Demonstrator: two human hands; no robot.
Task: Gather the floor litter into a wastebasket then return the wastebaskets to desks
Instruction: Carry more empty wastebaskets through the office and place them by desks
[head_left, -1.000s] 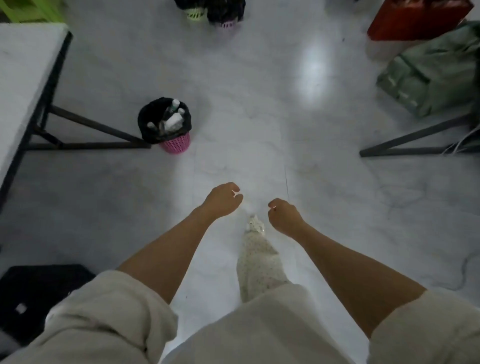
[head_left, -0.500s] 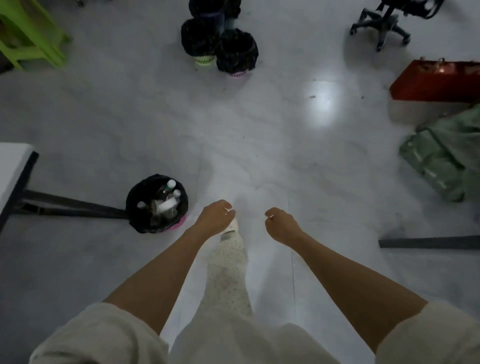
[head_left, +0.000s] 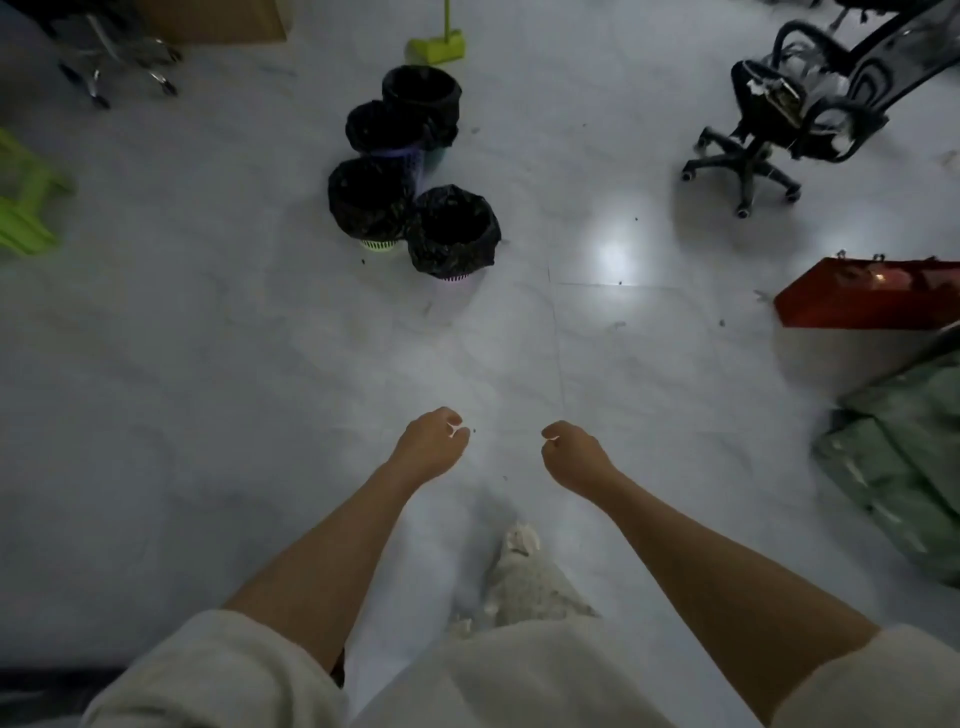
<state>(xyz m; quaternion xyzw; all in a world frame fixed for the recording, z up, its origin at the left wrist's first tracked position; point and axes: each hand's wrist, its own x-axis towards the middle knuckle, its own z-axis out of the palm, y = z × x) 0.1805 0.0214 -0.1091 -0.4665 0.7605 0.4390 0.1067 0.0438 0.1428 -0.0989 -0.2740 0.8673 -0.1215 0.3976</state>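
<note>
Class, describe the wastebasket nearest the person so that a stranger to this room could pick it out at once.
Start at the cluster of four black-lined wastebaskets on the pale floor, ahead of the hands and left of the office chair. The nearest wastebasket is the front right one, touching its green-based neighbour. It alone shows a purple base under its liner.

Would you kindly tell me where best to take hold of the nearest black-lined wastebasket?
Probably the near rim of the nearest wastebasket, reached from above on the person's side: it stands upright, mouth open, and another basket crowds its left. Both hands appear free.
</note>
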